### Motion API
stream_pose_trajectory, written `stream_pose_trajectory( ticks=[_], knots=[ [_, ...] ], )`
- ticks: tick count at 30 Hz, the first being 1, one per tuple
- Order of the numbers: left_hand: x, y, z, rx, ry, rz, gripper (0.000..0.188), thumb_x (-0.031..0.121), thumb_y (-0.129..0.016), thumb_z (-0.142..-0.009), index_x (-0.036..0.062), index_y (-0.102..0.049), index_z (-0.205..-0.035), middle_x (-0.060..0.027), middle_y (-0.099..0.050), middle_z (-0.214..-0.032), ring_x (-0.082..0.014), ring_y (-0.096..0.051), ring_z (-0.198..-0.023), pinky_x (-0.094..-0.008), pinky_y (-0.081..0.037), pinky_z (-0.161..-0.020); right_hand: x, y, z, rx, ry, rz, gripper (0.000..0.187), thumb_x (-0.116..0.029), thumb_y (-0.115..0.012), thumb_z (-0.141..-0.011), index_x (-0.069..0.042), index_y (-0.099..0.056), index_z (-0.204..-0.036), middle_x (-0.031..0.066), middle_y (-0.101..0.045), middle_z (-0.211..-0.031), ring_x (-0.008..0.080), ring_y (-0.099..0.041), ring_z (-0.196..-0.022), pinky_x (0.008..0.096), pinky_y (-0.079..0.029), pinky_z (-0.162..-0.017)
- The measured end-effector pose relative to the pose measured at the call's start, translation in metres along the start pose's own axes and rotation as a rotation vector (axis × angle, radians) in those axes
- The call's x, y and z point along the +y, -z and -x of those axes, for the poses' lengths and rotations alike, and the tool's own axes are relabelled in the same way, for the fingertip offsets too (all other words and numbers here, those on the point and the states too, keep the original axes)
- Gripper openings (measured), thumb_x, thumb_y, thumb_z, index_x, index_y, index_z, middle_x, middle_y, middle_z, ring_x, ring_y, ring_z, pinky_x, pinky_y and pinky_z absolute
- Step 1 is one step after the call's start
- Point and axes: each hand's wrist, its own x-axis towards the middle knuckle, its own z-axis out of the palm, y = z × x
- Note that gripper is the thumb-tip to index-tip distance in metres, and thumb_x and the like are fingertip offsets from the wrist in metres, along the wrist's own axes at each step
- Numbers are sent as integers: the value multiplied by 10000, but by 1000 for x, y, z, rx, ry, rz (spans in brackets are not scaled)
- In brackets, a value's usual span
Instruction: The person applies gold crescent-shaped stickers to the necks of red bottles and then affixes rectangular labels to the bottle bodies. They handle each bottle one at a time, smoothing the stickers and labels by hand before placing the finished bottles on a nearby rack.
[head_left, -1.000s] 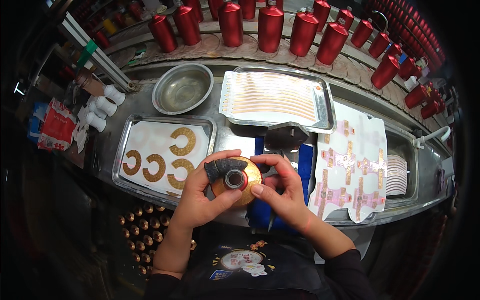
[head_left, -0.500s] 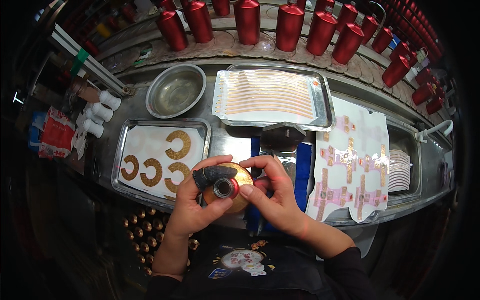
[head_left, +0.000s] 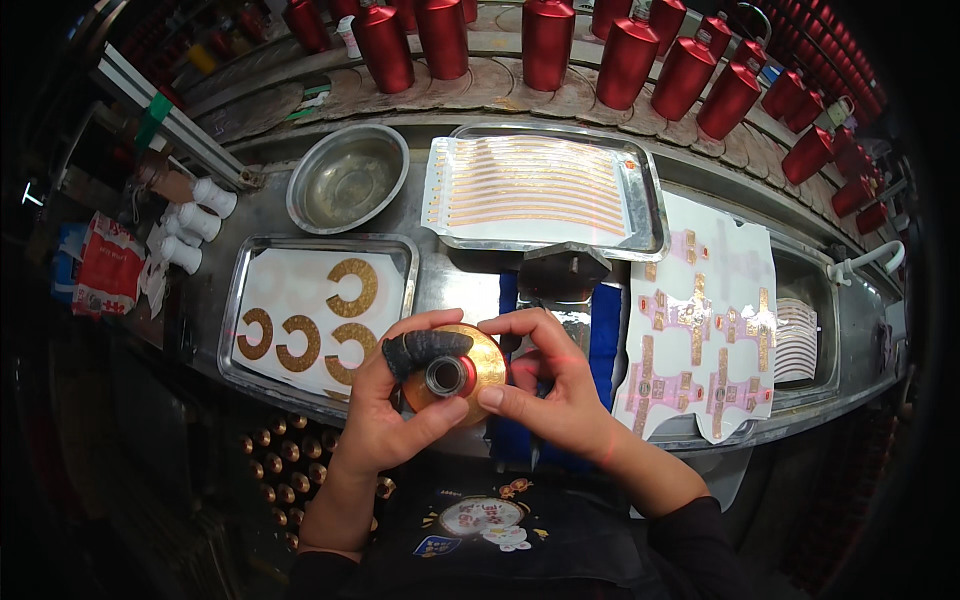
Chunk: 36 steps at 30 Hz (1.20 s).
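just right of the tray point(head_left: 412, 262) of gold c-shaped labels point(head_left: 282, 343), the left hand point(head_left: 385, 412) has its fingers clamped around a red bottle point(head_left: 470, 373), thumb beside the open neck. the right hand point(head_left: 560, 400) rests its thumb on the gold ring point(head_left: 487, 350) around that neck, forefinger spread apart at the far rim; whether these fingers grip, i cannot tell. that thumb sits slightly lower than half a second ago, while beyond the tray the standing red bottles point(head_left: 548, 50) are farther right along the conveyor point(head_left: 440, 100).

Factory wkshp, red btls point(head_left: 548, 45) on conveyor point(head_left: 445, 98), decal shts point(head_left: 697, 320)
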Motion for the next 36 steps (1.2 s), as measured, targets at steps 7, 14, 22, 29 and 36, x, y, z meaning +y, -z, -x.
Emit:
stream_pose_trajectory(
  ticks=[7,14,22,29,36],
  knots=[
    [0,-2,0,-13,20,11,557,68,-750,-791,-6,-575,-1314,-141,-538,-1406,-210,-566,-1236,-349,-444,-1055,-16,23,-24,319,-242,-477,284,-251,-657,-924,-51,-641,-1125,-1,-596,-780,77,-538,-596,235,-437,-571],
    [1,-2,0,-18,21,38,568,61,-745,-793,1,-566,-1329,-135,-536,-1407,-200,-556,-1244,-349,-441,-1061,-41,16,13,324,-45,-288,166,-103,-689,-872,-32,-619,-1005,-15,-607,-885,66,-560,-803,218,-439,-795],
    [0,-1,0,-29,13,31,590,37,-742,-793,-1,-554,-1351,-125,-538,-1388,-190,-563,-1229,-341,-443,-1054,-7,-3,-4,53,-55,-305,238,-96,-743,-905,-55,-530,-1006,-15,-557,-966,34,-542,-880,199,-462,-767],
    [1,-2,0,-30,23,56,545,46,-742,-797,3,-580,-1315,-138,-516,-1420,-196,-561,-1239,-335,-452,-1045,0,-3,0,32,-51,-319,289,-70,-746,-892,-62,-500,-1044,-10,-537,-986,32,-535,-881,197,-472,-766],
    [-1,-1,1,-41,-6,25,533,61,-753,-796,0,-586,-1298,-141,-507,-1430,-200,-561,-1241,-335,-454,-1046,-6,-1,0,34,-72,-264,326,-99,-788,-852,-68,-512,-1024,8,-538,-1019,80,-512,-986,242,-454,-837]
  ],
)
